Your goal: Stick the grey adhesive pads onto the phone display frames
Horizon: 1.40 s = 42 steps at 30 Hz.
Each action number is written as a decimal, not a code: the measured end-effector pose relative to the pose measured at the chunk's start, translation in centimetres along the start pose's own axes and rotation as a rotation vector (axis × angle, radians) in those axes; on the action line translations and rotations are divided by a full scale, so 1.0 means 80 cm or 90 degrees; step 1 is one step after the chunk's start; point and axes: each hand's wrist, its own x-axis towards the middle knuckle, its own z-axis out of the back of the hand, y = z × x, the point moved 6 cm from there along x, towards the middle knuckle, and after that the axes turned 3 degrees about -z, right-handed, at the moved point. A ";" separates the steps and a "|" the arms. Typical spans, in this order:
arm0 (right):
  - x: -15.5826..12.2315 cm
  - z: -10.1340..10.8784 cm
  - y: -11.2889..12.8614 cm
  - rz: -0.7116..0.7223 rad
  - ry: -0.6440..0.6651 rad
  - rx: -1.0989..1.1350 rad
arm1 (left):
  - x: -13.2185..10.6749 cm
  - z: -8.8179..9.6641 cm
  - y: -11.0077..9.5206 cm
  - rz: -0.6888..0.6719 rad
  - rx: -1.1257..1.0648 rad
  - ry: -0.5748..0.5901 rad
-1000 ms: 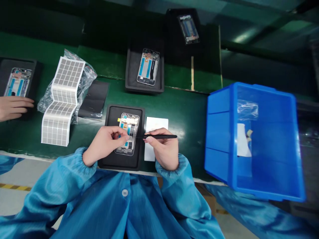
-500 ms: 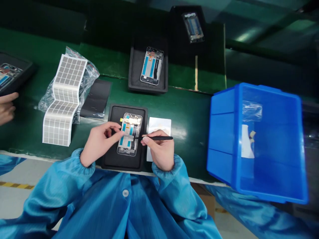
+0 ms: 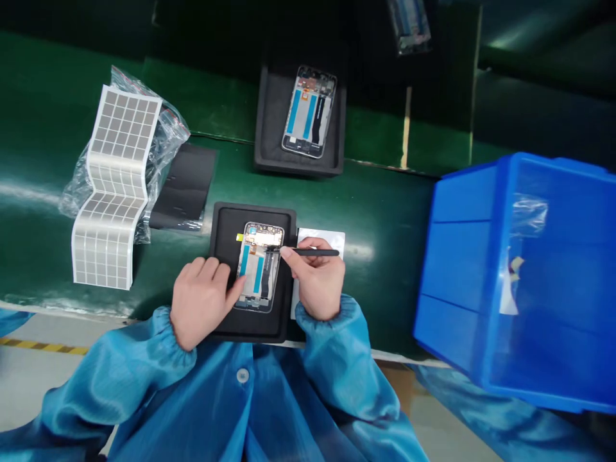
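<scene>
An opened phone, its inside parts and blue strips showing, lies in a black tray before me. My left hand rests at the tray's left side, fingers bent and thumb stretched apart, its tip touching the phone's left edge. Nothing is visible in that hand. Between thumb and fingers, my right hand grips slim black tweezers. Their tip is over the phone's upper right part; whether it touches is too small to tell. White paper lies partly under my right hand.
A sheet of grey square stickers lies on clear plastic bags, beside a black sheet. Another opened phone sits in a second tray farther back. At right stands a blue bin. Another phone shows at the top.
My left hand has moved down and away from the tweezers' tip, its thumb now on the phone's edge. The tweezers have shifted up the phone. Another person's hand has left view at left.
</scene>
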 end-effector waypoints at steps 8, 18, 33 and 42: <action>-0.005 -0.005 0.006 -0.011 0.024 -0.055 | 0.001 -0.006 -0.024 -0.018 0.013 -0.013; -0.012 -0.020 0.031 0.009 0.035 -0.198 | -0.006 -0.001 -0.004 -0.003 -0.050 -0.038; -0.010 -0.028 0.033 0.010 0.038 -0.220 | -0.007 -0.017 0.010 0.027 -0.113 -0.045; -0.010 -0.030 0.033 0.003 0.031 -0.231 | -0.007 -0.019 0.010 0.031 -0.120 -0.055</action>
